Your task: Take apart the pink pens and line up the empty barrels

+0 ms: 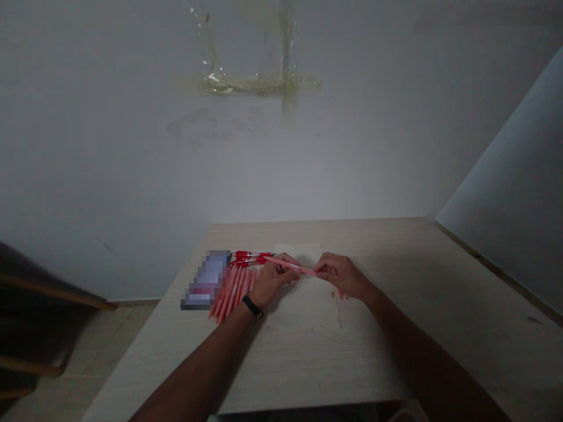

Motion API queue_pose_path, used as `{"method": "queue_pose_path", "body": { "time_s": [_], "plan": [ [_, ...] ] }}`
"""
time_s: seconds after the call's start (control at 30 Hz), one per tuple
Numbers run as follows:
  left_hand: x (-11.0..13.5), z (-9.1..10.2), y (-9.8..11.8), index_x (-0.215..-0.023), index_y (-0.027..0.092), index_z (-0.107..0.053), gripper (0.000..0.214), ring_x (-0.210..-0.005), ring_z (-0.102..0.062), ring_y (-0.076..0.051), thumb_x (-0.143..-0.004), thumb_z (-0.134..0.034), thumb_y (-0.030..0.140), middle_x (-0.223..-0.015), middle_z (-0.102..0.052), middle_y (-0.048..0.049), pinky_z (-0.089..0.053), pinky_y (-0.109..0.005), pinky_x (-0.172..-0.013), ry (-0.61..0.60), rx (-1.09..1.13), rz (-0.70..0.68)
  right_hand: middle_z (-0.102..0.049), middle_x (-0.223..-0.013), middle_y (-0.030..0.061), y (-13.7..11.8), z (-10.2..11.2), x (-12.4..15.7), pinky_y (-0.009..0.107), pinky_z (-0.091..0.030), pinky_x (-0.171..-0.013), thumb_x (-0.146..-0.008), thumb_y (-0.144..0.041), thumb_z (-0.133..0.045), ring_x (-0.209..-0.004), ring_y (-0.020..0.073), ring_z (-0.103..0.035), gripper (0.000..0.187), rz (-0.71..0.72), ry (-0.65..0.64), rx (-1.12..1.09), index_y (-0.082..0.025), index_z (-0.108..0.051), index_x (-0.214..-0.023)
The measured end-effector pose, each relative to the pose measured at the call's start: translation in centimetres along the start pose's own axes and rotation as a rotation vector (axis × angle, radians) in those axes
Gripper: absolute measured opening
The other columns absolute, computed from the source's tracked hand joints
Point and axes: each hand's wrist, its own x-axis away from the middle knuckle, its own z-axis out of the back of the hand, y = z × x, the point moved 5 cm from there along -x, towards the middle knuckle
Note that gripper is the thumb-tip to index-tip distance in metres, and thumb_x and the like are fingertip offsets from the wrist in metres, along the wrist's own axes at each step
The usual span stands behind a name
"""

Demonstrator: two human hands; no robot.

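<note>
My left hand (273,278) and my right hand (342,275) meet over a sheet of paper (303,305) on the light wooden table (417,281). Both pinch one pink pen (291,266), the left at its far end, the right at its near end. The pen lies slanted between them just above the paper. A second pink piece pokes out under my right hand. Left of my left hand lies a row of several pink pens (233,287), with red pen caps (248,257) at their far ends. A black band sits on my left wrist.
A blurred-out box (206,280) lies at the table's left edge beside the pens. A grey wall with taped plastic (246,76) rises behind. A dark wooden chair (35,316) stands at the left, a slanted white board (519,193) at the right.
</note>
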Motion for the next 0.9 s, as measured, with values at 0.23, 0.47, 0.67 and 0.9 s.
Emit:
{"method": "queue_pose_path", "body": {
  "time_s": [0.23, 0.47, 0.67, 0.9],
  "plan": [
    [-0.2, 0.4, -0.4, -0.085, 0.014, -0.066, 0.026, -0.064, -0.056, -0.012, -0.077, -0.075, 0.036, -0.071, -0.065, -0.0018, -0.042, -0.023, -0.059, 0.007, -0.005, -0.025, -0.062, -0.085, 0.0036, 0.3, 0.1, 0.1, 0.021, -0.047, -0.052, -0.090, -0.039, -0.061, -0.067, 0.0123, -0.059, 0.024, 0.013, -0.041, 0.019, -0.022, -0.073, -0.101],
    [-0.4, 0.2, -1.7, -0.088, 0.013, -0.064, 0.027, -0.062, -0.055, -0.010, -0.078, -0.075, 0.035, -0.070, -0.062, -0.0002, -0.040, -0.021, -0.057, -0.049, 0.004, 0.007, -0.064, -0.080, 0.0025, -0.1, -0.5, 0.3, 0.021, -0.045, -0.052, -0.088, -0.035, -0.063, -0.062, 0.0120, -0.059, 0.019, -0.021, -0.089, 0.041, -0.020, -0.071, -0.094],
    [-0.4, 0.1, -1.7, -0.089, 0.013, -0.067, 0.027, -0.064, -0.054, -0.011, -0.076, -0.077, 0.035, -0.075, -0.063, -0.0014, -0.041, -0.022, -0.059, -0.038, 0.016, -0.019, -0.067, -0.081, 0.0016, -0.2, -1.2, 0.0, 0.027, -0.047, -0.071, -0.084, -0.033, -0.067, -0.076, 0.0149, -0.061, 0.014, -0.016, -0.049, 0.121, -0.020, -0.069, -0.090],
    [-0.6, 2.2, -0.9, -0.087, 0.016, -0.067, 0.020, -0.062, -0.050, -0.009, -0.078, -0.072, 0.033, -0.070, -0.059, 0.0019, -0.040, -0.022, -0.059, 0.219, 0.048, -0.050, -0.060, -0.068, -0.0019, 1.6, 0.1, 0.4, 0.021, -0.036, -0.040, -0.089, -0.046, -0.057, -0.042, 0.0090, -0.049, 0.025, -0.186, 0.037, -0.031, -0.021, -0.062, -0.091]
  ]
}}
